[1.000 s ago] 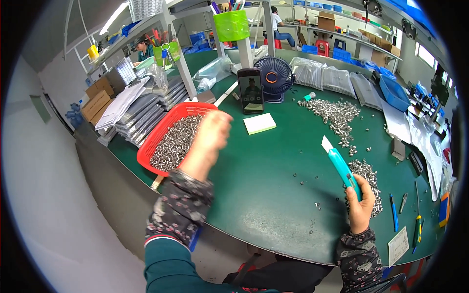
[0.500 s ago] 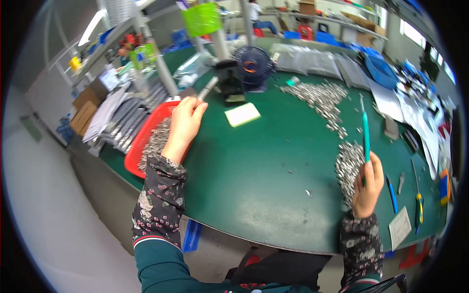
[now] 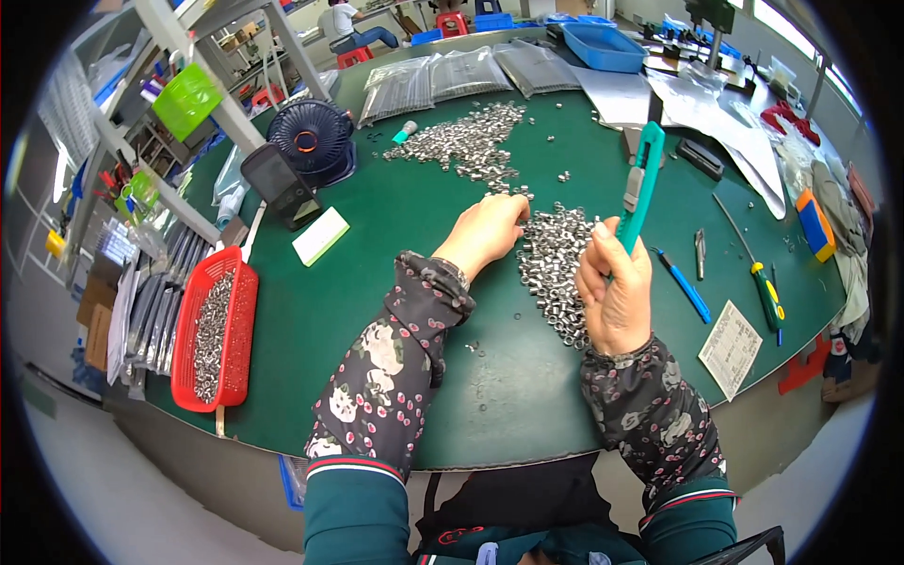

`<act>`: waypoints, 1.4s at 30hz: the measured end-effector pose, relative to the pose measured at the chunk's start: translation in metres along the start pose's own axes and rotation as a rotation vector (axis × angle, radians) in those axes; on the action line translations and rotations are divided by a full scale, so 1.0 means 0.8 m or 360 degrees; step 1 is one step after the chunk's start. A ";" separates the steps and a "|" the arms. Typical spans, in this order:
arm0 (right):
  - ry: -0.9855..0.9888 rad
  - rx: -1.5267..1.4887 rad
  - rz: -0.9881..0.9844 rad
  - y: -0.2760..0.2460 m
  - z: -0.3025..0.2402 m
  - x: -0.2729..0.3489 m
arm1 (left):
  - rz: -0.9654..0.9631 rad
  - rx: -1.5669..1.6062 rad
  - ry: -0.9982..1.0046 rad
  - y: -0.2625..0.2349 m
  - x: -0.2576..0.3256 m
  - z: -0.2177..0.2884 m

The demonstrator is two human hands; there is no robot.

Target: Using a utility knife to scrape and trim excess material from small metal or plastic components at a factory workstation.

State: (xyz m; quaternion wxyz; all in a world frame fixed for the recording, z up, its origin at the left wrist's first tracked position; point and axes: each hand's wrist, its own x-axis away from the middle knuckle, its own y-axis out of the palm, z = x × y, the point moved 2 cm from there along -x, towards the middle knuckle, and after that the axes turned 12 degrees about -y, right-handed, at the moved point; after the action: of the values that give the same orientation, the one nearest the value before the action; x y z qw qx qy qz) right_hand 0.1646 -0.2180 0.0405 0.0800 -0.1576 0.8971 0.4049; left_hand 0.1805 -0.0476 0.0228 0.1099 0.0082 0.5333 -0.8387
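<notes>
My right hand (image 3: 617, 287) is wrapped round a teal utility knife (image 3: 643, 184), held upright with its tip end pointing away from me. Below and left of that hand lies a heap of small shiny metal rings (image 3: 554, 268). My left hand (image 3: 482, 234) reaches to the heap's far left edge, its fingers bent together and pointing down among the pieces. Whatever sits between those fingertips is too small and hidden to make out. Farther back, a second, looser spread of similar metal pieces (image 3: 471, 141) covers the green table (image 3: 377, 282).
On the left stands a red basket (image 3: 247, 334) of metal pieces. A phone (image 3: 281, 186), a fan (image 3: 311, 141) and a sticky-note pad (image 3: 321, 236) are behind it. To the right lie a blue pen-like tool (image 3: 686, 287), a screwdriver (image 3: 767, 294) and a paper card (image 3: 731, 350).
My left hand has moved from beside the red basket across to the ring heap. My right hand still holds the knife. The whole view has swung to the right.
</notes>
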 end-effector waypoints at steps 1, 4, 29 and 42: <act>0.0000 -0.0021 0.0011 0.001 0.000 0.000 | 0.0010 -0.0067 -0.0096 0.005 -0.002 0.001; -0.0004 0.0009 0.0031 0.008 -0.003 0.001 | 0.0075 -0.0182 -0.0192 0.011 -0.004 0.002; -0.0085 0.1493 -0.1184 0.028 0.027 0.040 | 0.0138 0.2496 -0.0557 -0.062 0.185 -0.102; -0.0110 0.1738 -0.1387 0.037 0.031 0.054 | 0.0162 0.2567 -0.0576 -0.062 0.188 -0.106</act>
State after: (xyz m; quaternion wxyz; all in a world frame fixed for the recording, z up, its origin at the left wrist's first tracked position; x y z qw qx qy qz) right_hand 0.1144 -0.1902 0.0332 0.3313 -0.4273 0.8243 -0.1680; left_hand 0.0152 0.0221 0.0105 0.1924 -0.0264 -0.2591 -0.9461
